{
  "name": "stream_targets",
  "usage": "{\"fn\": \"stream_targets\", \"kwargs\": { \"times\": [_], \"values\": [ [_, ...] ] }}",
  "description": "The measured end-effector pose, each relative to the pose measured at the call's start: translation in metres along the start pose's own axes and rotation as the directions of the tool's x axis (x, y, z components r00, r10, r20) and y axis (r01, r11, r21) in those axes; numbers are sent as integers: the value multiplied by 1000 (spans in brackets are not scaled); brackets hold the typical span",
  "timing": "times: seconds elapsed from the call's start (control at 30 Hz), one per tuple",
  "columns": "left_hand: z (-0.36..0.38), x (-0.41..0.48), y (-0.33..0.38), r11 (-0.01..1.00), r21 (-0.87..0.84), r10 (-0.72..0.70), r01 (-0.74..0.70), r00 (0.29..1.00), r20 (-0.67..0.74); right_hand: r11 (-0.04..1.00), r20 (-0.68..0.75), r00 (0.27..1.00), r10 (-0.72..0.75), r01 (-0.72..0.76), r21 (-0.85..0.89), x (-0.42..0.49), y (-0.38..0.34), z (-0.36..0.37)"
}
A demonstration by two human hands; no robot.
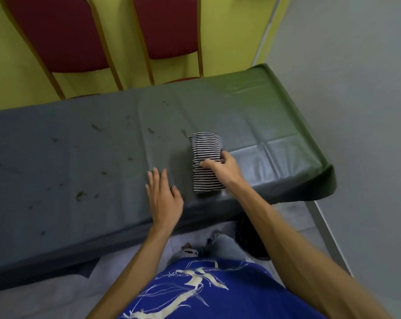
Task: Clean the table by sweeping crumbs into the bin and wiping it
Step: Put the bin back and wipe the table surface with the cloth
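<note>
The folded striped cloth point(205, 157), lying on the tabletop point(56, 157), is gripped at its right edge by the right hand point(222, 168). The left hand point(164, 199) is laid flat, fingers straight, just left of the cloth. Crumbs point(81, 195) left of the cloth are best gathered in 1 direction, toward what may be the bin point(250, 242) below it.

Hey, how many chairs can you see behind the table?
2. The left red chair stands behind the table; the right red chair is beside it. More may be out of frame.

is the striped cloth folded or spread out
Folded: the black-and-white striped cloth lies as a narrow layered rectangle, gripped by the right hand.
</note>
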State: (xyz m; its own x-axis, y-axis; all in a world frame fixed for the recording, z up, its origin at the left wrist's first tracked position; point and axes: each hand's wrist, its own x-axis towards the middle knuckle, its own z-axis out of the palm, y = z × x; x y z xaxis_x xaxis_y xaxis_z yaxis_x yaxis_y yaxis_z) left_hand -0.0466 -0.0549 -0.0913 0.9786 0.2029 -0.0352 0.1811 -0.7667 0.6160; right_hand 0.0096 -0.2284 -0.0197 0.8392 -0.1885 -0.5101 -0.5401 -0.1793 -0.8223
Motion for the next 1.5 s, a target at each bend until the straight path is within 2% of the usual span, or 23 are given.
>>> {"fn": "stream_targets", "kwargs": {
  "times": [0.13, 0.2, 0.27, 0.3, 0.37, 0.43, 0.5, 0.6, 0.77, 0.83, 0.87, 0.9, 1.0, 1.03, 1.07, 1.13, 1.2, 1.27, 1.33, 1.4, 1.5],
  "values": [
    [-11, -7, -14, 997, -11, -79, 78, 985, -154, 982, 293, 955, -44, 95, -163, -11, -10, 34],
    [-15, -10, -26, 995, 2, -95, 97, 978, -183, 927, 393, 918, -60, 197, -319, -14, -13, 51],
    [-15, -14, -36, 994, 34, -99, 107, 978, -182, 746, 372, 896, -240, 416, -520, -18, -10, 63],
    [-17, -16, -41, 990, 60, -116, 130, 975, -188, 686, 339, 874, -349, 484, -543, -18, -10, 68],
    [-16, -20, -48, 981, 100, -144, 166, 970, -195, 663, 266, 821, -505, 566, -490, -16, -7, 72],
    [-13, -21, -50, 977, 127, -142, 169, 970, -195, 580, 289, 737, -611, 665, -471, -18, 2, 75],
    [-11, -17, -48, 970, 145, -165, 195, 967, -195, 438, 390, 668, -634, 726, -531, -25, 16, 83],
    [-8, -14, -43, 949, 168, -231, 268, 950, -209, 173, 501, 604, -620, 728, -664, -26, 43, 93],
    [-7, -17, -37, 924, 242, -241, 296, 942, -234, -13, 616, 472, -631, 787, -617, 11, 31, 71],
    [-8, -16, -38, 917, 256, -246, 306, 939, -239, -12, 607, 476, -636, 781, -624, 38, 16, 51],
    [-8, -16, -38, 916, 259, -248, 308, 938, -241, 31, 558, 512, -653, 754, -656, 53, 8, 40],
    [-8, -15, -38, 915, 263, -245, 306, 939, -242, 113, 475, 572, -669, 709, -696, 70, 1, 30],
    [-6, -15, -36, 919, 247, -252, 308, 939, -234, 509, 128, 776, -618, 518, -687, 113, -20, 12],
    [-6, -14, -34, 921, 217, -271, 323, 933, -238, 595, 75, 813, -578, 482, -643, 119, -26, 13],
    [-7, -11, -30, 921, 169, -304, 350, 920, -245, 629, 78, 819, -569, 494, -600, 118, -32, 18],
    [-7, 2, -21, 907, 63, -387, 417, 882, -269, 581, 184, 737, -651, 639, -503, 102, -40, 36],
    [-5, 16, -10, 897, 18, -418, 441, 861, -291, 462, 334, 601, -726, 786, -410, 77, -39, 58],
    [0, 24, -6, 896, 45, -408, 441, 861, -304, 293, 512, 469, -719, 873, -389, 55, -32, 79],
    [6, 23, -10, 880, 152, -390, 450, 867, -311, 91, 664, 389, -638, 895, -436, 40, -18, 95],
    [11, 18, -15, 856, 266, -361, 444, 880, -308, -40, 729, 350, -588, 888, -458, 38, -9, 102],
    [12, 20, -15, 837, 297, -371, 460, 875, -310, -81, 732, 370, -573, 862, -500, 51, -10, 99]
  ]
}}
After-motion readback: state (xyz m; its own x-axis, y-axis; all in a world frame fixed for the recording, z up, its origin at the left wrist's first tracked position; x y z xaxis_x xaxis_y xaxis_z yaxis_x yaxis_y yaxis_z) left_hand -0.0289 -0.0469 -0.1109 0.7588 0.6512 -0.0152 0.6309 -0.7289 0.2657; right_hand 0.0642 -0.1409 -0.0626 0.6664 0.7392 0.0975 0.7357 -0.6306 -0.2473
